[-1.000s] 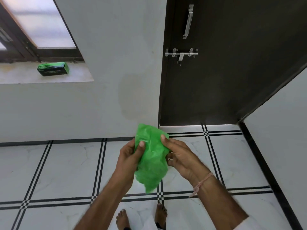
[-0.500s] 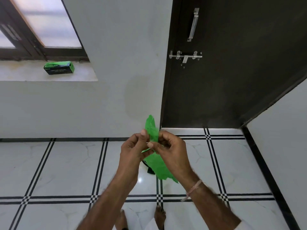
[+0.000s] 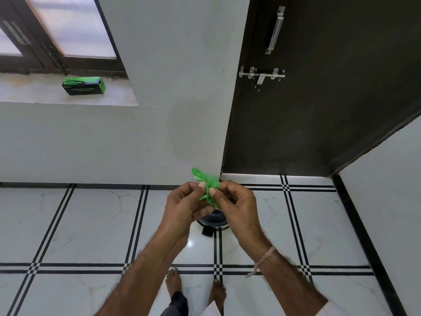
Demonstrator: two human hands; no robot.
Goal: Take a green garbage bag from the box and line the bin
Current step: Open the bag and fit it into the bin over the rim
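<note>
In front of our chest, over the white tiled floor, we have the green garbage bag pinched between both hands. Our left hand has its thumb and fingers closed on the crumpled plastic from the left, and our right hand has its thumb and fingers closed on it from the right, so the two grips nearly touch. A bunched tuft of the bag sticks up above our fingertips, and a smaller fold shows below them between the thumbs. The rest of the bag is hidden behind our hands, so we cannot tell how much of it is unfolded.

Just below our hands, on the floor, a dark round bin is partly visible, with a small black pedal at its near side; most of it is covered by our wrists. The green box lies on the window ledge far off to the upper left, well apart from us. A dark door with a metal handle and a sliding bolt stands to the right of the white wall. A thin thread band circles our right wrist, and our bare feet stand on the tiles below.
</note>
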